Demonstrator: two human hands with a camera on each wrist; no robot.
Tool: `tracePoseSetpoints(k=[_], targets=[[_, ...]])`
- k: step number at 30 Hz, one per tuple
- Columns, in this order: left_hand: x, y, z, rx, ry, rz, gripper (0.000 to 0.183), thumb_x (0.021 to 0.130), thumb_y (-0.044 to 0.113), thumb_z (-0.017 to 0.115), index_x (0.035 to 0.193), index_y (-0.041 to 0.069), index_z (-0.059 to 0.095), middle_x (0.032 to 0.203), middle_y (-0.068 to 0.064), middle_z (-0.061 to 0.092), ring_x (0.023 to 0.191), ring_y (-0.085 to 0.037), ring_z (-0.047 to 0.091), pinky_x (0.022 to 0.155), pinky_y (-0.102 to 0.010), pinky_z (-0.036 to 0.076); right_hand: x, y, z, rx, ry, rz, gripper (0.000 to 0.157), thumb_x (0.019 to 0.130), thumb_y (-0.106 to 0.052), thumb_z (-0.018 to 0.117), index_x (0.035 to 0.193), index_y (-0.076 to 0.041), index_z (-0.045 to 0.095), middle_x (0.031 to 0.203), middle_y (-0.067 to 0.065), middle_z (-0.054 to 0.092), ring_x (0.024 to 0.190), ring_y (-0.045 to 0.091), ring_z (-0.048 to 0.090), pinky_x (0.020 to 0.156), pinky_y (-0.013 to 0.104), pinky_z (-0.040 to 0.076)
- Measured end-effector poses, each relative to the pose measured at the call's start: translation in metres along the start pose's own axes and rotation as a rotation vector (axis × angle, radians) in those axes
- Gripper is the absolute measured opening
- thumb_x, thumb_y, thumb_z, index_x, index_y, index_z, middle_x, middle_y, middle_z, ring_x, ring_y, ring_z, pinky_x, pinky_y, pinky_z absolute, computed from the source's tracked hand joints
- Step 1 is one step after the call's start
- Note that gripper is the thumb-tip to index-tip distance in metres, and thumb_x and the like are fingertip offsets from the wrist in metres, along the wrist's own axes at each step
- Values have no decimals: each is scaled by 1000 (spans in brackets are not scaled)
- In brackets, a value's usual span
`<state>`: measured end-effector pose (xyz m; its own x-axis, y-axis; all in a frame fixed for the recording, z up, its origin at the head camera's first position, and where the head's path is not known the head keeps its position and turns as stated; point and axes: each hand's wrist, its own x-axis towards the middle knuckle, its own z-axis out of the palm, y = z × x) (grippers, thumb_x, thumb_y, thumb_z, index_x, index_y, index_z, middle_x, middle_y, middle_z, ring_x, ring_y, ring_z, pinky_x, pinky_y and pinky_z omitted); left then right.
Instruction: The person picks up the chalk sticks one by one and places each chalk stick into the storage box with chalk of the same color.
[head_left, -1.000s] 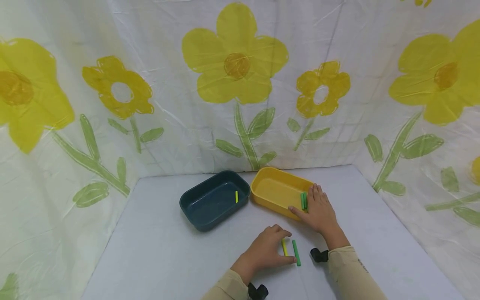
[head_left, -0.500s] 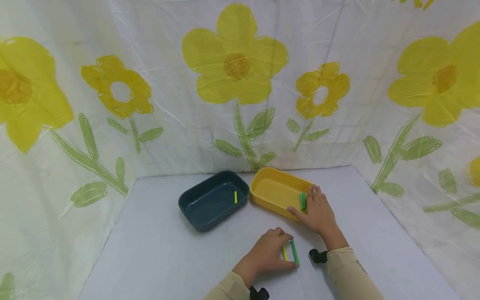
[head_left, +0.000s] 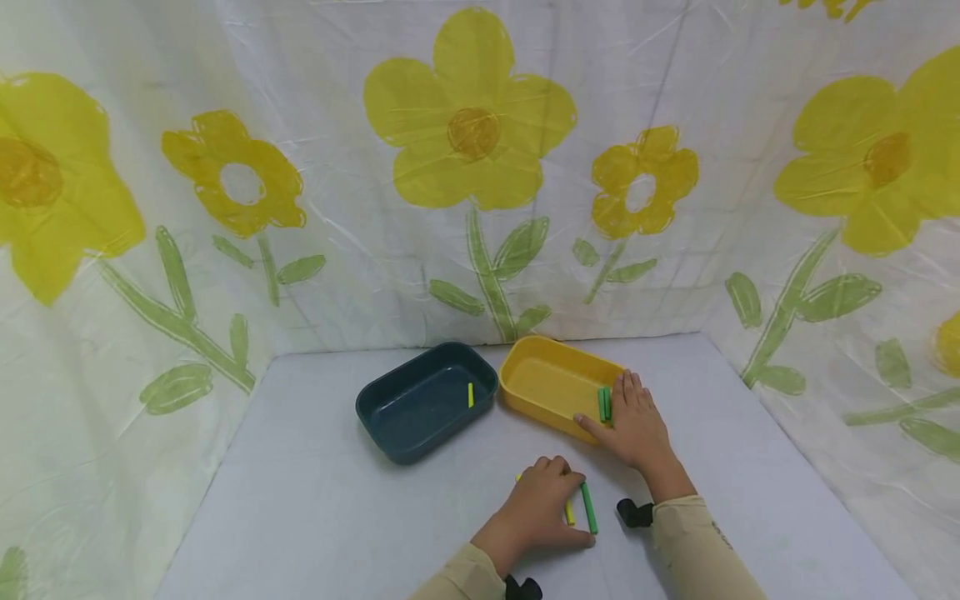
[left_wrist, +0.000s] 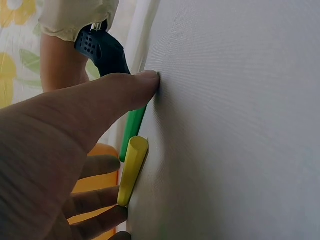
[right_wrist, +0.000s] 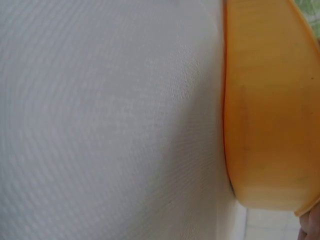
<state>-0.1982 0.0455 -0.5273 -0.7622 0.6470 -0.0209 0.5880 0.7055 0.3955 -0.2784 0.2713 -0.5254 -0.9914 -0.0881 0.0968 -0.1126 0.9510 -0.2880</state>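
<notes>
My left hand is low over the table, thumb and index finger spread along a short green stick. In the left wrist view the thumb tip meets the cloth, and a yellow stick lies between thumb and fingers. Another yellow stick peeks out behind the knuckles, mostly hidden. My right hand rests on the right end of the yellow tray, fingers straight along the rim and thumb on the front edge. Inside that tray lie green sticks, partly covered by the hand.
A dark teal tray stands left of the yellow one, nearly touching it, with a yellow stick inside. White cloth covers the table. A flower-printed curtain rises behind and at both sides. Black wrist devices sit at both cuffs.
My left hand has shifted slightly right and nearer, its index finger reaching the green stick's far end and its thumb sliding just past the near end. The right hand has stayed on the yellow tray.
</notes>
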Motion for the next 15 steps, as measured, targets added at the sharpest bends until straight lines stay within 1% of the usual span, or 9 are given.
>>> tracePoseSetpoints(k=[5, 10, 15], targets=[[0, 2, 1, 42, 5, 4, 73, 82, 69, 82, 138, 23, 69, 126, 6, 62, 113, -11, 53, 98, -32, 52, -1, -1, 0, 14, 12, -6, 127, 95, -84, 47, 163, 17, 10, 173, 35, 7, 163, 50, 7, 132, 64, 10], [1, 3, 1, 51, 6, 2, 70, 83, 68, 81, 135, 23, 70, 123, 6, 62, 110, -12, 53, 95, -32, 53, -2, 0, 1, 13, -2, -4, 127, 95, -85, 46, 163, 16, 9, 173, 35, 7, 163, 50, 6, 132, 64, 10], [4, 1, 4, 70, 15, 4, 68, 84, 70, 79, 133, 23, 71, 121, 6, 62, 107, -11, 52, 93, -31, 53, -1, 0, 0, 17, 4, -10, 127, 95, -84, 46, 163, 17, 9, 173, 35, 6, 163, 51, 6, 132, 64, 10]])
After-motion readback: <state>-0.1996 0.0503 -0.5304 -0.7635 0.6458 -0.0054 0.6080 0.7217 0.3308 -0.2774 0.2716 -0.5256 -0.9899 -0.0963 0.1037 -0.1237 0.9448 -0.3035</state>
